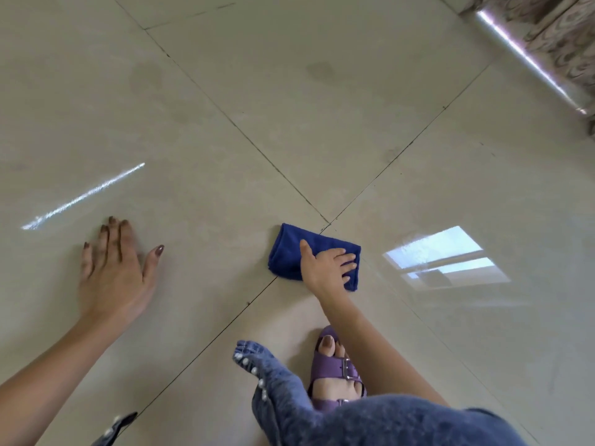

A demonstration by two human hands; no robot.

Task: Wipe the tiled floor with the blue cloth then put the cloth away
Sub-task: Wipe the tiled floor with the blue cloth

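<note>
A folded blue cloth (289, 252) lies on the beige tiled floor (257, 107), just below where four tiles meet. My right hand (325, 265) lies on top of the cloth's right part with fingers spread and fairly straight, pressing it to the floor. My left hand (112, 268) is flat on a tile at the left with its fingers extended and thumb out, holding nothing.
My foot in a purple buckled sandal (335, 365) stands just below the cloth, beside blue denim with pearl beads (273, 387). A patterned curtain (560, 43) hangs at the top right. Window light reflects off the tile (444, 255) right of the cloth. Faint smudges (322, 70) mark the far tiles.
</note>
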